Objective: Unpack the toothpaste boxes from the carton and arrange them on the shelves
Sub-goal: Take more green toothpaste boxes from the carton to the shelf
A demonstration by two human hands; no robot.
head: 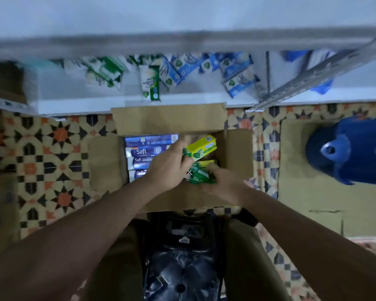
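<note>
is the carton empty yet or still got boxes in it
Not empty. The carton holds a stack of blue Safi boxes on its left side, and both hands, left hand and right hand, grip green boxes inside it.

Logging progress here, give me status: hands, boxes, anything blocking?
Left hand grips a yellow-green box; right hand grips a green box. Blue Safi boxes remain in the carton. Nothing blocking.

Both bare forearms extended forward and down, converging toward centre. Left hand (169, 165) seen back-up, fingers curled, yellow-green box (201, 147) gripped at its near end. Right hand (223, 183) positioned just beside and below left, fingers curled round green box (199, 177). Hands nearly touching. Legs seen below arms.
</note>
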